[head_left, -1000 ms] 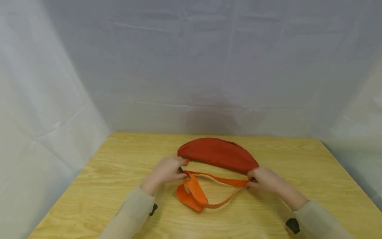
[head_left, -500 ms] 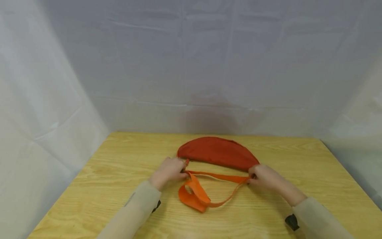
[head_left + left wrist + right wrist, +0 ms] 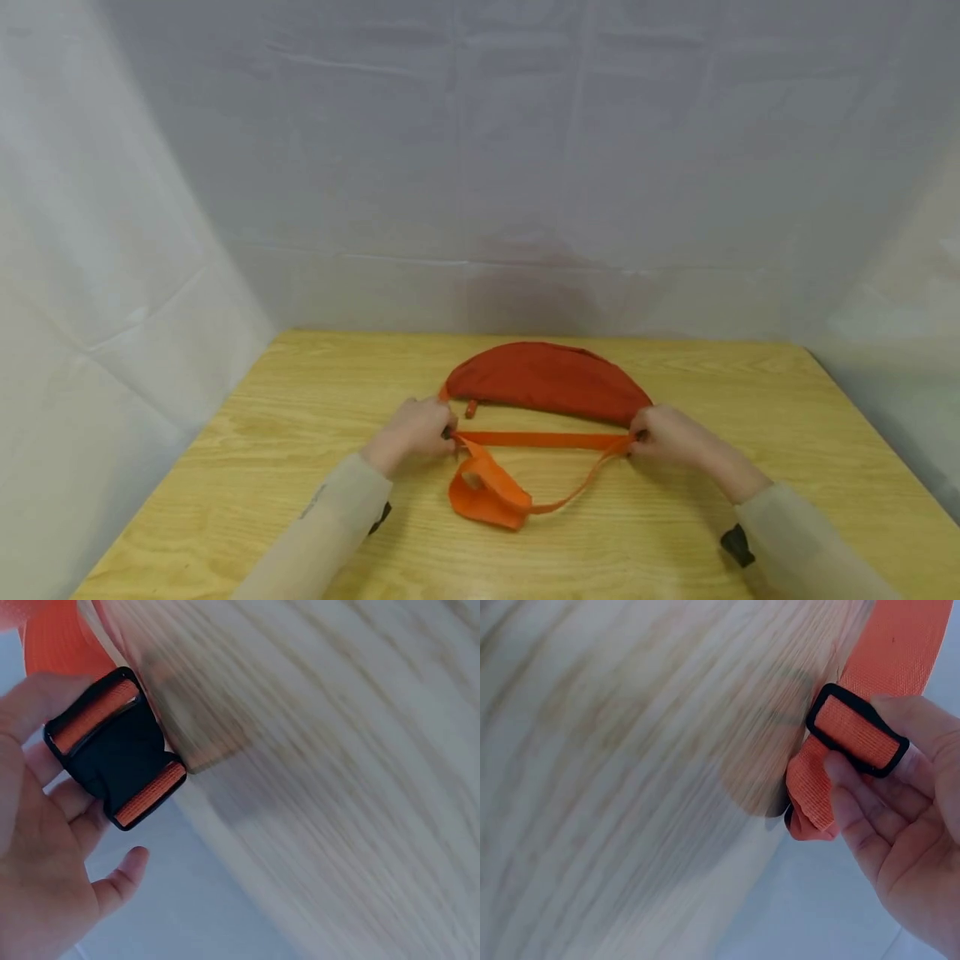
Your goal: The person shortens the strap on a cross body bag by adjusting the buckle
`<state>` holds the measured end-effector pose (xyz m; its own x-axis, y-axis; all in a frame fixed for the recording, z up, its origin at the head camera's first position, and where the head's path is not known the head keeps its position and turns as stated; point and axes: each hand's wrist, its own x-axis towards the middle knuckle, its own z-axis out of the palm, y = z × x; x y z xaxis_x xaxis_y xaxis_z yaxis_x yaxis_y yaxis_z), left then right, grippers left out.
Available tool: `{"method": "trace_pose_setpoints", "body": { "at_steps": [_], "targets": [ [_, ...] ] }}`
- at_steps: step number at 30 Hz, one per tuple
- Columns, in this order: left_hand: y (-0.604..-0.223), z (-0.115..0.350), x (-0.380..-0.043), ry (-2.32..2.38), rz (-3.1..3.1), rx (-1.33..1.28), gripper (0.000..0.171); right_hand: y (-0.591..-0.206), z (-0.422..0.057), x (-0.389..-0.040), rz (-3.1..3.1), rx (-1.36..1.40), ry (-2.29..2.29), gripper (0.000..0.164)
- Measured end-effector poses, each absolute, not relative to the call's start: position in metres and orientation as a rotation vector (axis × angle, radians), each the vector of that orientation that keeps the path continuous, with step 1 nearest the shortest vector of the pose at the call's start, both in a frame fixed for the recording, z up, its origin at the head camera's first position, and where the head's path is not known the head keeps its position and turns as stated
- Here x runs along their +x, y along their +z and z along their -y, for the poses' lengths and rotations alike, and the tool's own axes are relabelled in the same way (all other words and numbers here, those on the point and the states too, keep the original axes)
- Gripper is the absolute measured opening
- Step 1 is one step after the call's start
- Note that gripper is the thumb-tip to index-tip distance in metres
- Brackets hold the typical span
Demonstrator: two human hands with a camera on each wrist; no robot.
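Observation:
A red half-moon waist bag (image 3: 547, 379) lies on the table, its curved edge toward the back wall. In front of it an orange webbing strap (image 3: 543, 439) runs straight between the two hands, and a slack loop (image 3: 491, 500) of it hangs toward the near side. My left hand (image 3: 416, 429) holds the strap's black side-release buckle (image 3: 120, 750), which looks fastened, thumb on one edge and fingers behind. At the bag's right end, my right hand (image 3: 675, 437) pinches a black strap slider (image 3: 865, 712) between thumb and fingers; folded webbing bunches beside it.
The light wood table (image 3: 300, 417) reaches back to a white sheet wall (image 3: 525, 208), with white sheets at both sides. A small red zipper pull (image 3: 471, 409) sticks out at the bag's front left. Dark wrist devices (image 3: 737, 546) sit under the sleeves.
The strap span between the hands has gone from sagging to straight. My left hand has shifted slightly left, away from the zipper pull. My right hand has moved only a little.

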<state>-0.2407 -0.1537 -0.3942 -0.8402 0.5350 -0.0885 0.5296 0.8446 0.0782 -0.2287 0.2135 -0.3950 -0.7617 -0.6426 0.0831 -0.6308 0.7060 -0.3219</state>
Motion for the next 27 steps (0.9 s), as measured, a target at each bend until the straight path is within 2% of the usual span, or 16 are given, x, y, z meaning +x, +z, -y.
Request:
{"method": "trace_pose_setpoints", "body": {
  "at_steps": [12, 23, 27],
  "targets": [
    [-0.392, 0.171, -0.239, -0.012, -2.905, 0.797, 0.027, -0.394, -0.225, -0.232, -2.904, -1.038, -0.418, 0.009],
    [-0.393, 0.190, -0.235, 0.077, -2.941, 0.707, 0.014, -0.389, -0.251, -0.237, -2.857, -1.020, -0.483, 0.009],
    [-0.397, 0.193, -0.237, 0.065, -2.939, 0.724, 0.015, -0.389, -0.254, -0.238, -2.854, -1.060, -0.483, 0.010]
  ]
}}
